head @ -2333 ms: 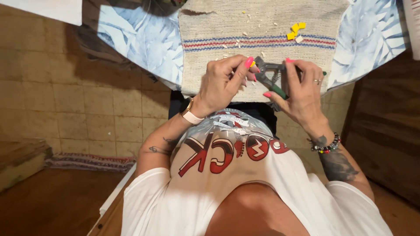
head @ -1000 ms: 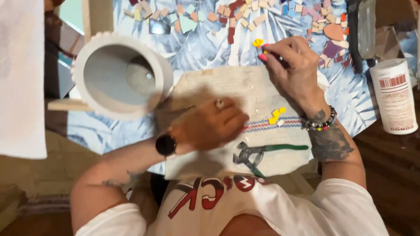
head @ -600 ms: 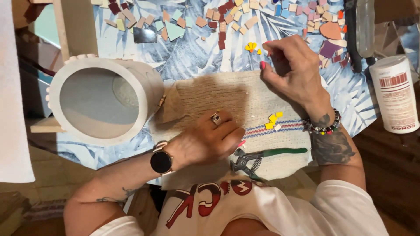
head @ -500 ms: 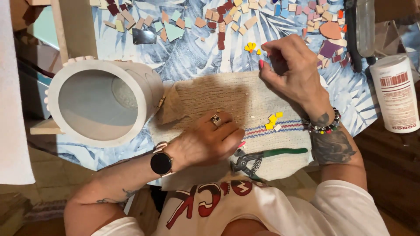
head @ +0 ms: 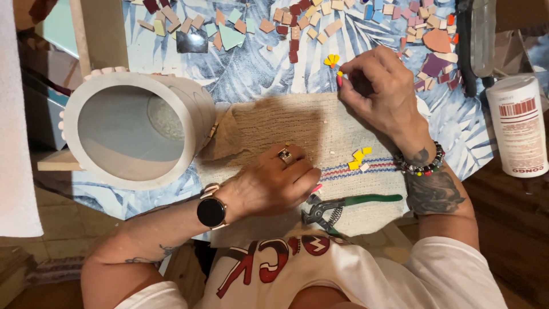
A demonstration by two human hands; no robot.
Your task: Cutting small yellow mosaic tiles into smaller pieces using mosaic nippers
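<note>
My left hand (head: 274,183) rests palm down on a beige woven cloth (head: 274,123), fingers curled, holding nothing, just left of green-handled tile nippers (head: 343,205) lying on the cloth. My right hand (head: 380,88) is at the cloth's far edge, fingertips pinched together over the table beside a small cluster of yellow tile bits (head: 331,59). Whether a chip sits between the fingertips is hidden. More yellow tile pieces (head: 358,158) lie on the cloth near my right wrist.
A large white round pot (head: 134,129) lies on its side at the left, opening toward me. Several coloured mosaic tile pieces (head: 297,23) are scattered across the far blue leaf-patterned tabletop. A white glue bottle (head: 517,123) stands at the right edge.
The nippers, held in both hands earlier, now lie on the cloth. My left hand has drawn back toward me beside them. My right hand stays near the yellow bits.
</note>
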